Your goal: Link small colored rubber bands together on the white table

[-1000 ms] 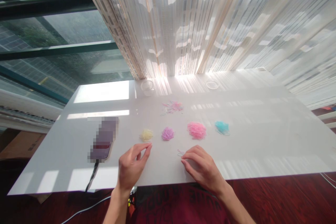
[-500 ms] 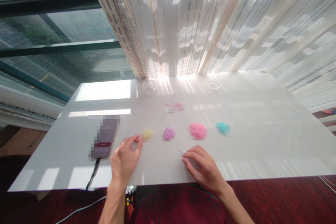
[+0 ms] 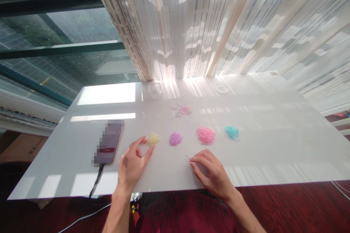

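My left hand (image 3: 133,162) is beside a small yellow pile of thin short strands (image 3: 153,139), thumb and forefinger spread apart at its left and lower edge. To the right lie a purple pile (image 3: 175,138), a larger pink pile (image 3: 206,135) and a turquoise pile (image 3: 232,133). My right hand (image 3: 209,169) rests low in front of the pink pile, its fingers curled and the fingertips closed on a few thin pale strands (image 3: 187,157) that stick out to the left. Farther back is a loose, mixed-colour heap of strands (image 3: 182,110).
A phone (image 3: 111,143) with a black cable (image 3: 97,181) lies at the left of the white table (image 3: 262,145). Two clear round dishes, a left one (image 3: 155,90) and a right one (image 3: 222,87), sit at the back edge by the sheer curtain (image 3: 191,25).
My left thumb and forefinger have parted from a pinch, and the hand has shifted slightly right, toward the yellow pile. My right hand has hardly moved.
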Tool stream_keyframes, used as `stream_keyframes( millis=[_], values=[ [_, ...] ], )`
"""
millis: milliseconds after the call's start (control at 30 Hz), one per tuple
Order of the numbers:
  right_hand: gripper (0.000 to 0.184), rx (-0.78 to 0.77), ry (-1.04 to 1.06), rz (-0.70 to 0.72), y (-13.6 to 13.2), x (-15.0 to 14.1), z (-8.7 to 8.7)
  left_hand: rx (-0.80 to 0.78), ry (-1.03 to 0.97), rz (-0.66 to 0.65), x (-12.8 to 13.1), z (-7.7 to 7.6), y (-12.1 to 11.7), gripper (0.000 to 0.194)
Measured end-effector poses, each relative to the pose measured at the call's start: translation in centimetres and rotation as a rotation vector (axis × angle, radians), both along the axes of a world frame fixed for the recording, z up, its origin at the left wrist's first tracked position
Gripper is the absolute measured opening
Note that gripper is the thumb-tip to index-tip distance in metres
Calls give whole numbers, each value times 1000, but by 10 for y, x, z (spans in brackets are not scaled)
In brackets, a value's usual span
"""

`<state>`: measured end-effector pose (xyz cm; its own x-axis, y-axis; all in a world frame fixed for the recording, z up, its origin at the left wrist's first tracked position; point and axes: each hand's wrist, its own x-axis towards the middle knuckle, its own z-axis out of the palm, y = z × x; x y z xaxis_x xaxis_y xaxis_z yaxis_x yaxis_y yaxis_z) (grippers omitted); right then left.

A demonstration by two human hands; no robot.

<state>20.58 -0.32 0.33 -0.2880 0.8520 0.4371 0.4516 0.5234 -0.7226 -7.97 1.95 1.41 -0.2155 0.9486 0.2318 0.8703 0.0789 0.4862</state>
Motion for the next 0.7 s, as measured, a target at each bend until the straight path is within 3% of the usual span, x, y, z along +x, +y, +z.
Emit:
stream_keyframes(
  millis=[300, 500, 600, 700],
  values=[
    [14, 16, -7, -6, 1, -1, 1, 21, -22, 23, 1, -2, 0, 44],
    [22, 12, -17, -37, -1, 1, -2, 138, -14, -1, 2, 3, -2, 40],
    [26, 8, -36, -80, -2, 1, -4, 217, -40, -61, 7, 7, -5, 30],
    [25, 0, -94, -90, -3, 0, -5, 240, -82, -229, 22, 9, -10, 19]
  ],
)
